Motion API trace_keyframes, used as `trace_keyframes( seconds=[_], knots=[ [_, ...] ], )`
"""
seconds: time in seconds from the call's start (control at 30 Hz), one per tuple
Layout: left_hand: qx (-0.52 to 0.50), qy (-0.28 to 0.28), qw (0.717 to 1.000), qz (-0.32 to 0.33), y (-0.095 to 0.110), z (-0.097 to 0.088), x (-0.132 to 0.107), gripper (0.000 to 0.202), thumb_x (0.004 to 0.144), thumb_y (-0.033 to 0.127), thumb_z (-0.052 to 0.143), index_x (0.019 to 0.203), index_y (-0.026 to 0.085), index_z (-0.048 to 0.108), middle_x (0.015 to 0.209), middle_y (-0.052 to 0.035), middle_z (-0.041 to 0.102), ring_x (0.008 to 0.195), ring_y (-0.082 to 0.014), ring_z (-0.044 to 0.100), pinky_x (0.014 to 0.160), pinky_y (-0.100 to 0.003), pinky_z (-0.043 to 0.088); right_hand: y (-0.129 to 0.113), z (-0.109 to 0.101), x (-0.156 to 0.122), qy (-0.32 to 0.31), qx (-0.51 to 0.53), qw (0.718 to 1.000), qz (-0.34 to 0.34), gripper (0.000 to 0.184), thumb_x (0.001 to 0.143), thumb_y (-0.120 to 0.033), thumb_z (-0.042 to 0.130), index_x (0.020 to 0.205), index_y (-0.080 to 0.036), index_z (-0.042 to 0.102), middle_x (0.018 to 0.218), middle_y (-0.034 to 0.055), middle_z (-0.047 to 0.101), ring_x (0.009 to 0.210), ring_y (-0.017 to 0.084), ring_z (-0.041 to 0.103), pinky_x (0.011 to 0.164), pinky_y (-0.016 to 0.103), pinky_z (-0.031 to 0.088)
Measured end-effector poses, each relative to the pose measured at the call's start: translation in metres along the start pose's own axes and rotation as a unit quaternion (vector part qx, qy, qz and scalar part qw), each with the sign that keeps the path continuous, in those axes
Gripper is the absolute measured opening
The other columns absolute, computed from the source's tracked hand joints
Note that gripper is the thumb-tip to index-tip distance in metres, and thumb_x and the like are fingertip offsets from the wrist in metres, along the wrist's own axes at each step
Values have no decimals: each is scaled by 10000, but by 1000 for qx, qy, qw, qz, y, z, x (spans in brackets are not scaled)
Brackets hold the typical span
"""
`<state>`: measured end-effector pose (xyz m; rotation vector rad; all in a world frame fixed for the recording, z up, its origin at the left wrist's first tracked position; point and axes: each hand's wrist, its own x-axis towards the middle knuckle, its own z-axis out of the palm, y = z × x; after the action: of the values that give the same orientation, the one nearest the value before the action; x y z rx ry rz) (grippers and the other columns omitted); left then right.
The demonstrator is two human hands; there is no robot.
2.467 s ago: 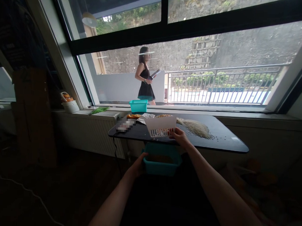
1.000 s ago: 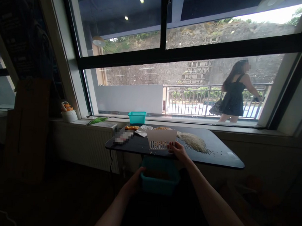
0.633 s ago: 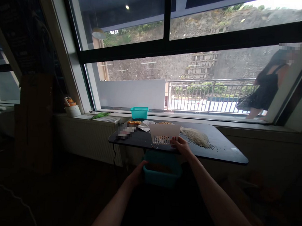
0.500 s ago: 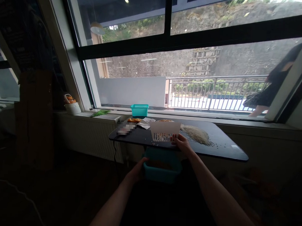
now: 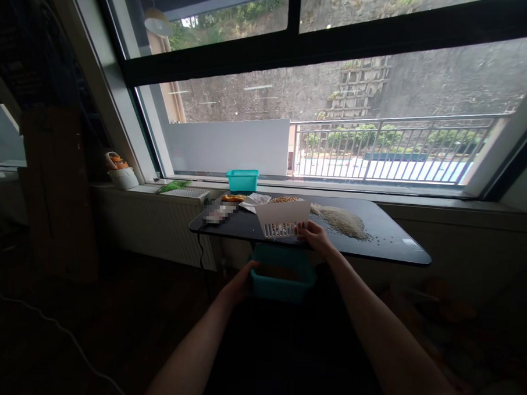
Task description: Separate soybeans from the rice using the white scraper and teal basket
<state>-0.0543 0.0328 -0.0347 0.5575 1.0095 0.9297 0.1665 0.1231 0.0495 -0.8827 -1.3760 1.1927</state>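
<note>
My right hand (image 5: 315, 237) grips the right end of a white slotted plate (image 5: 284, 212), with its row of slots along the lower edge, over the front of the dark table (image 5: 227, 228). Below the table edge, my left hand (image 5: 243, 280) is closed on the left rim of a teal bin (image 5: 281, 287). Brownish material lies inside that bin, too dark to name. Behind the plate is a pile of mixed brown and pale grains (image 5: 286, 199). A heap of pale grains (image 5: 343, 221) spreads to the right, with loose bits around it.
A second teal bin (image 5: 242, 181) stands by the window. White crumpled paper (image 5: 255, 201), an orange-yellow item (image 5: 234, 198) and a blurred-out object (image 5: 219, 212) lie at the table's left. A radiator (image 5: 171, 214) and a white bucket (image 5: 123, 178) are further left.
The view has tilted down slightly, so the scene sits higher. The slotted plate has turned a little in my right hand. A person outside the window has left the view.
</note>
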Motion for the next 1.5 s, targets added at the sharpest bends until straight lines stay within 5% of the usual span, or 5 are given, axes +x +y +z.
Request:
trace_keyframes(
  seconds=[0.3, 0.47, 0.77, 1.03, 1.5],
  knots=[
    [-13, -18, 1000, 3, -1, -5, 3, 449, 741, 448, 501, 1073, 152, 564, 886, -80, 665, 812, -222, 629, 689, -316, 500, -14, 2, -10, 33, -9, 999, -7, 275, 604, -406, 675, 743, -174, 624, 733, 36, 656, 710, 167, 602, 656, 301, 484],
    [-19, -18, 1000, -5, -1, -4, 5, 451, 747, 454, 487, 1044, 125, 573, 820, -80, 669, 747, -207, 633, 642, -294, 500, -5, 27, -31, 159, -29, 985, -56, 367, 647, -516, 608, 769, -170, 607, 795, 63, 671, 739, 188, 596, 648, 286, 467],
    [-16, -25, 1000, 4, 2, 4, -4, 446, 757, 425, 490, 1086, 132, 561, 857, -83, 677, 791, -220, 635, 682, -310, 495, 22, 70, -54, 170, -114, 978, -26, 382, 715, -544, 498, 794, -184, 598, 684, 44, 628, 647, 175, 566, 562, 263, 446],
    [0, 3, 1000, 3, 1, 4, -3, 437, 759, 432, 486, 1084, 150, 560, 866, -75, 672, 788, -216, 633, 670, -309, 502, 12, 51, -59, 249, -333, 906, -78, 306, 765, -451, 463, 662, -188, 583, 646, 53, 611, 611, 159, 542, 560, 249, 365],
    [-2, -23, 1000, 0, -1, 3, -2, 414, 749, 426, 505, 1047, 148, 579, 872, -88, 669, 830, -227, 625, 669, -296, 500, 5, 9, -52, 293, -433, 851, -49, 319, 797, -408, 419, 652, -183, 593, 624, 69, 610, 583, 164, 531, 526, 254, 297]
  ],
)
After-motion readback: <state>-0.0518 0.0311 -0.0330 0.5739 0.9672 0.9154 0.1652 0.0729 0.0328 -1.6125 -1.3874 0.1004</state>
